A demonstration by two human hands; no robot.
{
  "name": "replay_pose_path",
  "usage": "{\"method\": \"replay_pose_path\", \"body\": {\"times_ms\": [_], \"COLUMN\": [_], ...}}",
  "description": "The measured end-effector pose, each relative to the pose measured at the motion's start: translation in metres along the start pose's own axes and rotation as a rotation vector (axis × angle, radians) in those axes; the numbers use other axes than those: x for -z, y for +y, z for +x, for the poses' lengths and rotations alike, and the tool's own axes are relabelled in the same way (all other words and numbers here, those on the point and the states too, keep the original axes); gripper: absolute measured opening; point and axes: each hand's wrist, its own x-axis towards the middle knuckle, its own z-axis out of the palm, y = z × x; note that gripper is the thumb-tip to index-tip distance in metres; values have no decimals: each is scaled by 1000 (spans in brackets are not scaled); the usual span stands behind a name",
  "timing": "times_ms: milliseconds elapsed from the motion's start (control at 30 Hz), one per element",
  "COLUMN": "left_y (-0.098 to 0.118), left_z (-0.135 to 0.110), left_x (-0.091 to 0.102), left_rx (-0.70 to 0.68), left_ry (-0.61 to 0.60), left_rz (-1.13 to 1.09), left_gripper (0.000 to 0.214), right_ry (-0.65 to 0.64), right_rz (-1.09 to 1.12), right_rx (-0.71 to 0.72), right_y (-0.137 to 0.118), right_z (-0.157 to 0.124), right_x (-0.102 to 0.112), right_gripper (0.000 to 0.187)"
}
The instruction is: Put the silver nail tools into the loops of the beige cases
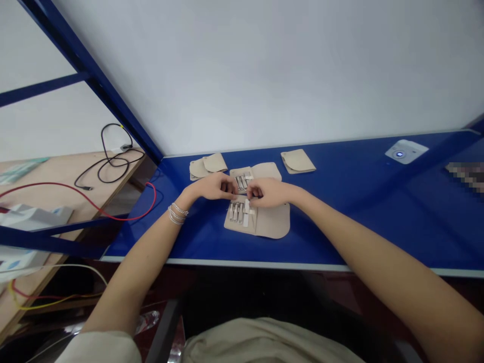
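Observation:
Two beige folding cases lie open in front of me, one behind the other. The nearer manicure case point(273, 222) carries several metal nail clippers point(236, 212) in its left half, with a white strip point(246, 220) beside them. In the farther case point(266, 170), more metal tools point(240, 182) show between my hands. My left hand point(215, 186) is curled at that case's left side, fingertips close to the tools. Over the gap between both cases, my right hand point(270, 192) has its fingers bent in a pinch. What either hand grips, if anything, is too small to make out.
Folded beige cases point(215, 163) lie at the back left, and another folded case point(298, 161) at the back right of the blue table point(351, 201). A white device point(406, 152) sits farther right. Cables point(109, 164) and a blue frame point(102, 96) are at left.

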Motion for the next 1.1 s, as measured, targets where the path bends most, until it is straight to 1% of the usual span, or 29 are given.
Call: {"method": "replay_pose_path", "body": {"times_ms": [167, 367, 500, 600, 733, 1100], "left_y": [-1, 0, 1, 2, 3, 7], "left_z": [0, 0, 0, 0, -1, -2], "left_x": [0, 0, 0, 0, 0, -2], "left_rx": [-7, 7, 8, 0, 12, 13], "left_ry": [-5, -5, -6, -7, -4, 10], "left_rz": [-7, -17, -9, -2, -9, -21], "left_gripper": [28, 28, 28, 28, 29, 24], "right_ry": [-7, -7, 3, -4, -16, -10], "right_rz": [-13, -54, -15, 62, 132, 152], "right_rx": [-94, -133, -117, -69, -21, -53], "right_y": [-11, -15, -11, -4, 4, 2], "right_z": [-2, -1, -1, -2, -2, -1], "right_x": [-1, -2, -1, 1, 3, 5], "right_gripper": [11, 14, 12, 10, 12, 14]}}
